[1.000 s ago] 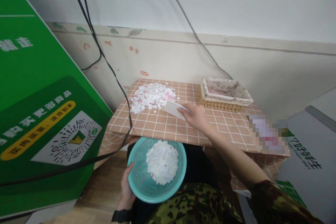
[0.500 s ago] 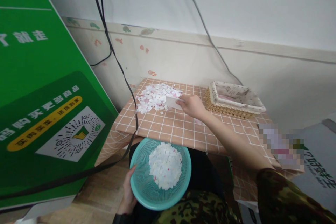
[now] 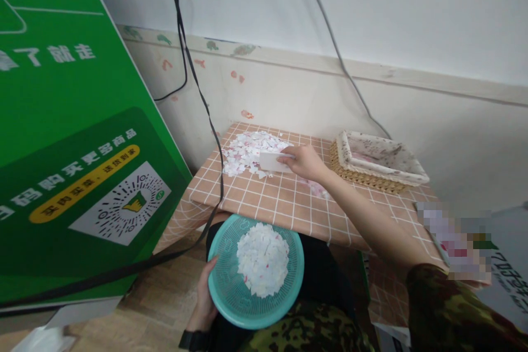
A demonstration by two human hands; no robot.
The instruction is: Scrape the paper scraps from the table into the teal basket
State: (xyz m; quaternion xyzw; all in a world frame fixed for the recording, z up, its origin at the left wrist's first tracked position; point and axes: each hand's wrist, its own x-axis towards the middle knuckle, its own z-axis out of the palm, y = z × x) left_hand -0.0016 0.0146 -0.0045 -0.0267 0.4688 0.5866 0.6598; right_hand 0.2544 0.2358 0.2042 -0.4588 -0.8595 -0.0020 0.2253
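My left hand [image 3: 205,291] grips the left rim of a round turquoise plastic colander [image 3: 225,308], held at my lap below the table edge. Inside it lies a heap of small white paper scraps [image 3: 263,261] with a few pink bits. Over the table, my right hand [image 3: 303,162] pinches a flat white card [image 3: 270,161]. The card's far end is at the right side of a spread pile of white and pale pink paper scraps [image 3: 243,148]. More pinkish scraps [image 3: 315,189] lie under my right forearm.
A wicker basket [image 3: 363,179] with a patterned cloth lining stands at the back right of the checked tablecloth [image 3: 247,198]. A black strap [image 3: 214,126] hangs across the table's left side. A green sign panel [image 3: 82,121] stands left, and a wall rises behind.
The view has shifted slightly left, so everything sits further right. My right hand stays at the pile with the card; my left hand still holds the colander. More pink scraps show beneath my forearm.
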